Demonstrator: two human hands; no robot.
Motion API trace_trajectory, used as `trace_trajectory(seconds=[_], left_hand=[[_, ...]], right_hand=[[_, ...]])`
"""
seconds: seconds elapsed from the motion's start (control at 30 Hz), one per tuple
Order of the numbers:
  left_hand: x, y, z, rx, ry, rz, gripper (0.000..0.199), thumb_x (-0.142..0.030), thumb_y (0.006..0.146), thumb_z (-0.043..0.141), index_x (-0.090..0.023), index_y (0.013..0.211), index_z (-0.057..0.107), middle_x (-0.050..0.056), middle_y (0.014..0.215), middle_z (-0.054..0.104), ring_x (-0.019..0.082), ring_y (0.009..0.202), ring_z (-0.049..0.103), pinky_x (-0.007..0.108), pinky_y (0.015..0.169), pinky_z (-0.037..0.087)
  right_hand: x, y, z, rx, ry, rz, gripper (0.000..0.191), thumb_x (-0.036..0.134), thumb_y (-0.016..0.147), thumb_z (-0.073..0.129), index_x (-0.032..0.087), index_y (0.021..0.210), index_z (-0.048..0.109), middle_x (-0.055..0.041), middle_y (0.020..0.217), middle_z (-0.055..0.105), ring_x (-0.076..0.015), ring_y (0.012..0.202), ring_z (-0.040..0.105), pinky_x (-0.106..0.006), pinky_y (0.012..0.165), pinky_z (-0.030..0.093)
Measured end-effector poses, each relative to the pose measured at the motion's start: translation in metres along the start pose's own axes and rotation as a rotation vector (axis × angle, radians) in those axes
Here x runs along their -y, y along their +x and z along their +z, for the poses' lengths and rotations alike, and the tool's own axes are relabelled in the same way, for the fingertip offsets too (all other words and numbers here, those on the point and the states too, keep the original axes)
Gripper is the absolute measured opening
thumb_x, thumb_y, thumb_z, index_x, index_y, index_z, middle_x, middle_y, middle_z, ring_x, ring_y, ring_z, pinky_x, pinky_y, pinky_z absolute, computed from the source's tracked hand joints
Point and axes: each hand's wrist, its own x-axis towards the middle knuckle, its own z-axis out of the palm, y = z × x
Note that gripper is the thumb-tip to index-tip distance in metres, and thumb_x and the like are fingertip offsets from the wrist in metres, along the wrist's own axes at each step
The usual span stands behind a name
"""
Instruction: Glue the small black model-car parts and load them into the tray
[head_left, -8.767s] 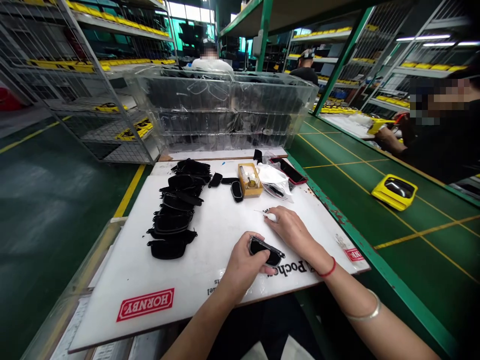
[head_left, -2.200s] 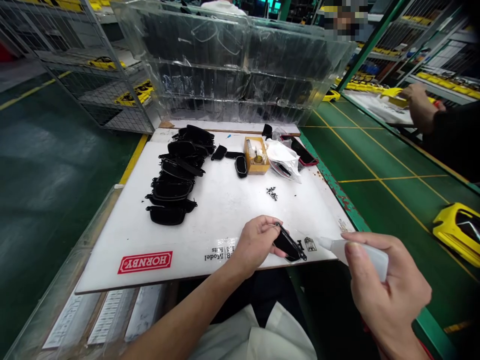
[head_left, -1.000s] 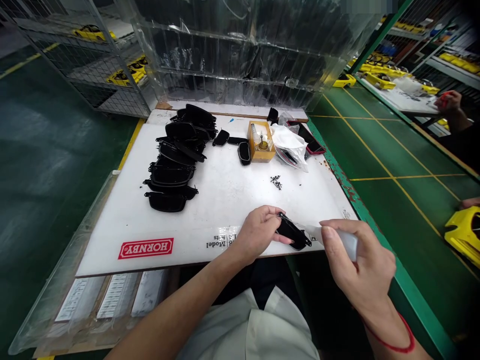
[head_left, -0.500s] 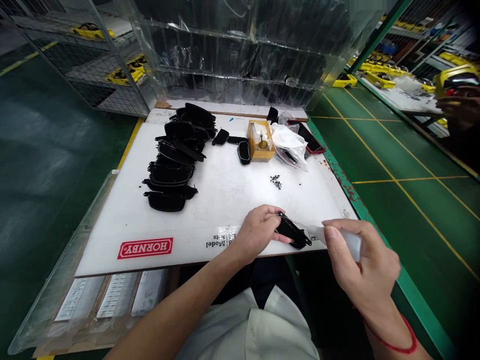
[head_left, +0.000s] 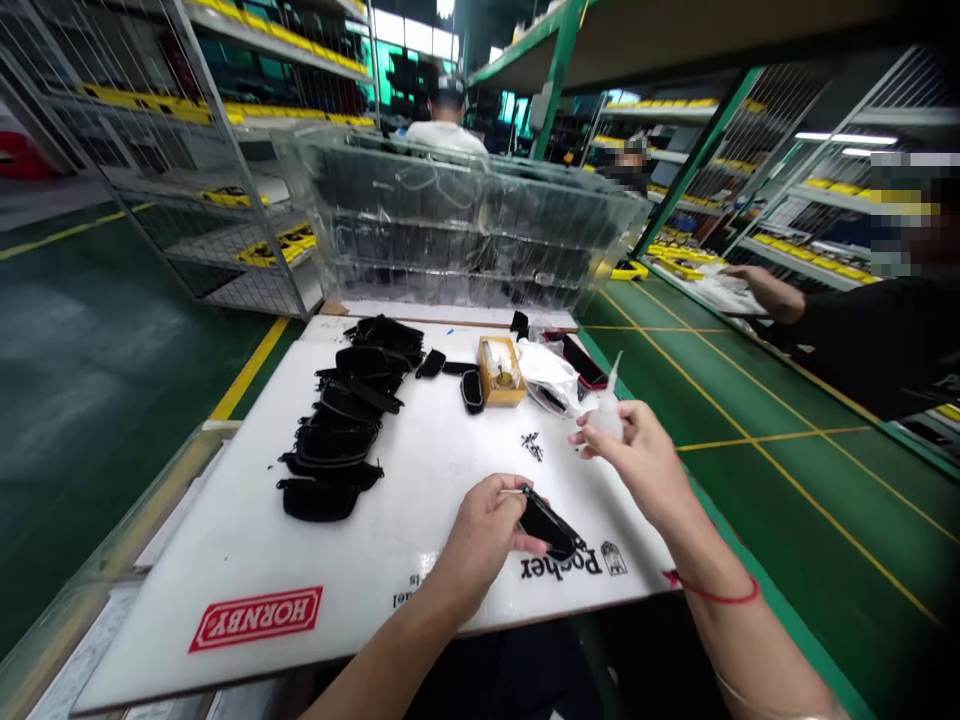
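My left hand (head_left: 484,525) grips a glossy black plastic part (head_left: 551,525) by its upper end, tilted just above the board's printed lettering. A thin pale sliver shows by those fingers; what it is I cannot tell. Off to the right and farther back, my right hand (head_left: 641,455) is closed around a translucent white squeeze bottle (head_left: 602,420), its narrow nozzle pointing up and away from the part. Between the hands and the box lies a small cluster of dark screw-like pieces (head_left: 532,446). Similar black parts (head_left: 337,440) are stacked in a long overlapping row on the left.
A yellowish open box (head_left: 501,390) stands at the back beside white plastic bags (head_left: 551,375) and a dark red-edged phone-like object (head_left: 585,362). Several loose black pieces (head_left: 472,391) lie near the box. Behind the board (head_left: 247,530) rises a plastic-wrapped bin (head_left: 450,220). Co-workers are beyond.
The squeeze bottle has moved away from the black part, back and left, its nozzle now upward instead of at the part. My view has tilted up, showing co-workers. The left hand keeps its hold.
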Motion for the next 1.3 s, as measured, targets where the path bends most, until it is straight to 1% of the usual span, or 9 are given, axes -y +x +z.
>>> trace_trajectory(seconds=[0.13, 0.2, 0.3, 0.43, 0.6, 0.7, 0.8, 0.93, 1.3], left_hand=[[0.000, 0.005, -0.002, -0.038, -0.015, 0.024, 0.022, -0.021, 0.082, 0.047, -0.013, 0.101, 0.055, 0.007, 0.085, 0.060, 0.011, 0.058, 0.057, 0.028, 0.059, 0.055], [0.004, 0.007, -0.004, -0.044, -0.034, 0.020, 0.023, -0.024, 0.083, 0.049, -0.013, 0.102, 0.055, 0.006, 0.083, 0.058, 0.011, 0.058, 0.057, 0.031, 0.065, 0.056], [0.007, 0.010, -0.006, -0.046, -0.048, 0.011, 0.024, -0.025, 0.084, 0.049, -0.013, 0.104, 0.054, 0.003, 0.076, 0.054, 0.012, 0.061, 0.059, 0.034, 0.073, 0.056], [0.006, 0.008, -0.007, -0.030, -0.057, 0.011, 0.023, -0.020, 0.083, 0.048, -0.011, 0.104, 0.052, 0.004, 0.077, 0.055, 0.015, 0.066, 0.062, 0.035, 0.075, 0.055], [0.004, 0.005, -0.006, -0.012, -0.099, 0.025, 0.023, -0.011, 0.081, 0.047, -0.010, 0.104, 0.050, 0.004, 0.077, 0.055, 0.013, 0.066, 0.061, 0.037, 0.079, 0.055], [0.002, 0.003, -0.005, -0.017, -0.117, 0.029, 0.022, -0.009, 0.081, 0.047, -0.010, 0.103, 0.050, 0.001, 0.075, 0.052, 0.013, 0.066, 0.062, 0.038, 0.081, 0.055], [0.000, 0.002, -0.006, -0.015, -0.096, 0.011, 0.022, -0.011, 0.082, 0.047, -0.011, 0.104, 0.051, 0.000, 0.074, 0.050, 0.014, 0.067, 0.063, 0.040, 0.084, 0.054], [-0.001, 0.003, -0.006, -0.011, -0.048, 0.002, 0.023, -0.011, 0.083, 0.045, -0.012, 0.105, 0.050, 0.005, 0.084, 0.058, 0.016, 0.071, 0.066, 0.041, 0.087, 0.052], [-0.003, -0.001, -0.004, -0.031, 0.040, -0.013, 0.023, -0.017, 0.084, 0.047, -0.014, 0.107, 0.050, 0.006, 0.092, 0.061, 0.018, 0.072, 0.069, 0.038, 0.088, 0.050]], right_hand=[[-0.003, 0.045, 0.032, 0.048, -0.184, -0.200, 0.019, 0.034, 0.079, 0.059, 0.018, 0.083, 0.050, 0.0015, 0.065, 0.058, -0.0146, 0.055, 0.058, -0.028, 0.053, 0.050], [-0.007, 0.063, 0.049, 0.029, -0.292, -0.340, 0.017, 0.034, 0.081, 0.055, 0.017, 0.086, 0.057, -0.0021, 0.072, 0.062, -0.0163, 0.061, 0.059, -0.030, 0.059, 0.050], [-0.012, 0.080, 0.071, 0.013, -0.361, -0.477, 0.018, 0.030, 0.079, 0.059, 0.020, 0.093, 0.063, -0.0060, 0.094, 0.065, -0.0209, 0.087, 0.060, -0.034, 0.078, 0.047], [-0.011, 0.085, 0.084, 0.037, -0.425, -0.586, 0.007, 0.025, 0.080, 0.059, 0.021, 0.082, 0.064, -0.0042, 0.084, 0.065, -0.0203, 0.080, 0.058, -0.031, 0.074, 0.044], [0.002, 0.058, 0.066, -0.144, -0.393, -0.628, 0.015, 0.028, 0.085, 0.055, 0.019, 0.095, 0.060, -0.0058, 0.093, 0.063, -0.0195, 0.086, 0.057, -0.031, 0.080, 0.043], [0.013, 0.026, 0.048, -0.256, -0.343, -0.572, 0.016, 0.031, 0.084, 0.058, 0.020, 0.094, 0.062, -0.0027, 0.088, 0.063, -0.0162, 0.078, 0.059, -0.027, 0.073, 0.046], [0.017, -0.008, 0.032, -0.214, -0.360, -0.444, 0.016, 0.032, 0.081, 0.062, 0.020, 0.092, 0.064, 0.0000, 0.078, 0.063, -0.0135, 0.067, 0.059, -0.024, 0.063, 0.047], [0.010, -0.036, 0.022, -0.144, -0.406, -0.372, 0.015, 0.032, 0.081, 0.063, 0.021, 0.091, 0.064, 0.0011, 0.073, 0.063, -0.0117, 0.062, 0.058, -0.023, 0.062, 0.048], [0.001, -0.047, 0.030, -0.086, -0.400, -0.435, 0.015, 0.028, 0.083, 0.062, 0.021, 0.095, 0.063, -0.0002, 0.086, 0.067, -0.0126, 0.074, 0.063, -0.024, 0.071, 0.051]])
